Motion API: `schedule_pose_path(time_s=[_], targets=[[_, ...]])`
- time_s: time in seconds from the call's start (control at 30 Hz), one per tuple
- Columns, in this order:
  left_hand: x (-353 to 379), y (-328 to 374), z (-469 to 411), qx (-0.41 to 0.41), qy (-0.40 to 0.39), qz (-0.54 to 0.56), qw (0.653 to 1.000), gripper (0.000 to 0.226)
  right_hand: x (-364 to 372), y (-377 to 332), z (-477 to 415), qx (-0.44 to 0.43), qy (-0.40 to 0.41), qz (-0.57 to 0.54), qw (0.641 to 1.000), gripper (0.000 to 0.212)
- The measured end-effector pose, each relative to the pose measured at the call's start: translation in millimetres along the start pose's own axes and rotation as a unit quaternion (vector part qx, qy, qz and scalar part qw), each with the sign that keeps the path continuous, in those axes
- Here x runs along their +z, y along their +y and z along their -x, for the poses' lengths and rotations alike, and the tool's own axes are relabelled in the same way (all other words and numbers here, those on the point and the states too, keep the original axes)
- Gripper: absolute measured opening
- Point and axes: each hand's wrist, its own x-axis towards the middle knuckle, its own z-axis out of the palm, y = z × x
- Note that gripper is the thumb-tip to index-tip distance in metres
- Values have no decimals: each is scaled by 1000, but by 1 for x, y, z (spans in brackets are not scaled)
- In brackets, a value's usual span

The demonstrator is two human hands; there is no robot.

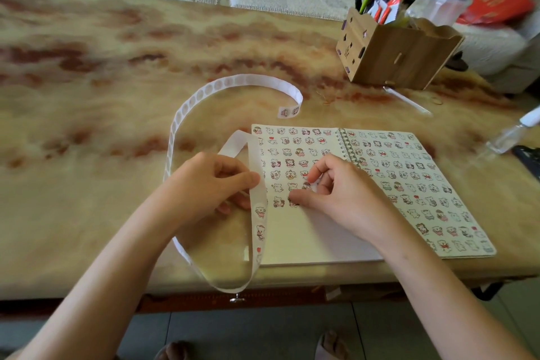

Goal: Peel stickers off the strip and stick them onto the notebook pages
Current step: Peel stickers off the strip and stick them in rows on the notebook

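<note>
The left hand pinches the sticker strip at the nine-o'clock edge of the open notebook, while curled fingers of the right hand touch its left page, whether gripping anything unclear.

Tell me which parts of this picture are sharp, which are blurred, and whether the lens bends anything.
Head view: the left hand holding the strip, the right hand and the notebook are sharp; the pens in the holder and the red bag at top right are smeared; the table's near edge bows, a wide-angle effect; light is soft, no hard glare.
</note>
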Motion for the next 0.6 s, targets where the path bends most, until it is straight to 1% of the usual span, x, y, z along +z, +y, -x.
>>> schedule_pose_path(time_s=[0.1,0.17,0.23,0.37,0.5,0.6], targets=[[0,-2,0,1,1,-2,1000,18,-1,0,-1,-4,-14,14,1000,26],[-1,-2,0,1,1,-4,1000,18,-3,1,-2,-2,-21,0,1000,18],[0,-2,-1,2,0,-5,1000,18,-4,2,-2,-3,-27,-11,1000,14],[0,-2,0,7,2,-1,1000,17,-6,1,-2,3,-30,-31,999,15],[-1,-3,-1,11,18,8,1000,18,-8,0,0,16,-36,-53,998,29],[-3,-4,-1,10,19,10,1000,18,-7,0,1,9,-41,-37,998,27]])
